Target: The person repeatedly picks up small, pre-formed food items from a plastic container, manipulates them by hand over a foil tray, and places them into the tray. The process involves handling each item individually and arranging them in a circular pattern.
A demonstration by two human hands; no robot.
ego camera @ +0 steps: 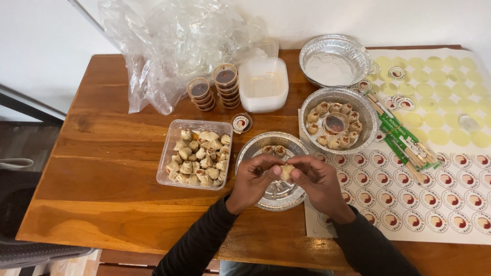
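Both my hands meet over a round foil tray (254, 148) at the table's front middle. My left hand (252, 180) and my right hand (318, 181) pinch one pale dumpling (286, 171) between their fingertips. Two dumplings (274, 150) lie at the far side of that tray. To the left a clear plastic tub (171, 147) holds several dumplings. Behind and to the right, a second foil tray (365, 110) has a ring of dumplings around a small sauce cup (336, 122).
An empty foil tray (333, 60) sits at the back. Stacked sauce cups (213, 87), a white tub (264, 83) and a crumpled plastic bag (169, 41) stand at the back left. Sticker sheets (434, 168) and wrapped chopsticks (401, 140) cover the right side.
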